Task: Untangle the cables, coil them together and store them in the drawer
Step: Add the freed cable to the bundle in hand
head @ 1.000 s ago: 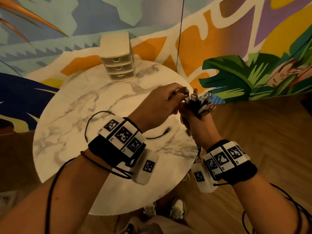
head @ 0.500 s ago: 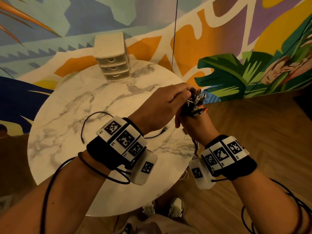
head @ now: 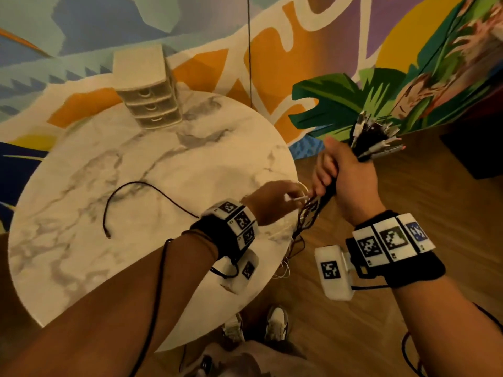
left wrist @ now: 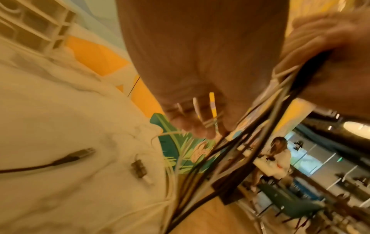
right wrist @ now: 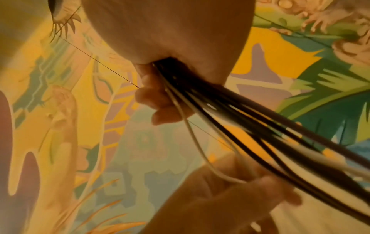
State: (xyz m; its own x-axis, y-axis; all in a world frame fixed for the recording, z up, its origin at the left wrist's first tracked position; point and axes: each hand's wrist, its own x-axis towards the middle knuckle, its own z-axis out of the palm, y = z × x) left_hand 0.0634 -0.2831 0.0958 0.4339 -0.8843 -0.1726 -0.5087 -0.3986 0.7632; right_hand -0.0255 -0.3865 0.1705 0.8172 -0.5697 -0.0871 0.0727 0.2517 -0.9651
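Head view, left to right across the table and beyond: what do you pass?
Black cable lying loose on the table → drawer unit → left hand on a white cable → right hand gripping the cable bundle.

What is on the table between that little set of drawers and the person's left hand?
Mostly bare marble table, head view. A loose black cable curves over it nearer the left hand; the drawers stand at the far edge.

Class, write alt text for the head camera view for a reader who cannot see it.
The right hand grips a bundle of cables raised beside a round marble table, plugs fanned out above the fist. The left hand pinches a white cable hanging below. One black cable lies loose on the table, near a small drawer unit.
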